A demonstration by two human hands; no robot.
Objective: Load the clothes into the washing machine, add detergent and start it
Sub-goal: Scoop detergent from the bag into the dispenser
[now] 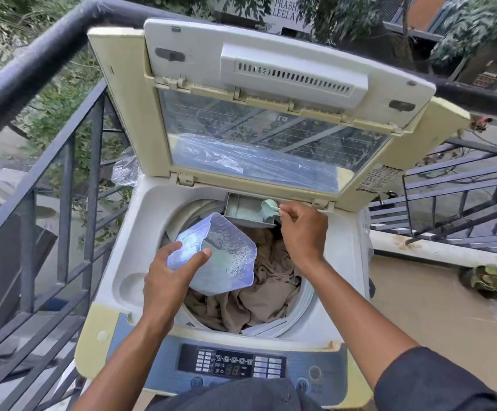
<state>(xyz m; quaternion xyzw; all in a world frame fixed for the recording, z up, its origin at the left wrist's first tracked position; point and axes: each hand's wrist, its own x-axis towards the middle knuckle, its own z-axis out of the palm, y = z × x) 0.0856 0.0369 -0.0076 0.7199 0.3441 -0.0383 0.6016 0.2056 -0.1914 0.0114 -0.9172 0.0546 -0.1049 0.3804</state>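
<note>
Right hand (302, 229) pinches a green scoop (270, 207) tipped over the detergent drawer (242, 210); left hand (168, 272) grips the open detergent pouch (220, 256) nearer, over the clothes (271, 295).

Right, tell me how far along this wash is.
Done: the beige clothes sit in the drum and the lid is up. In hand: the left hand holds a clear detergent container over the drum, while the right hand tips a green scoop into the detergent drawer. Left: close the lid and start it at the control panel.
</note>
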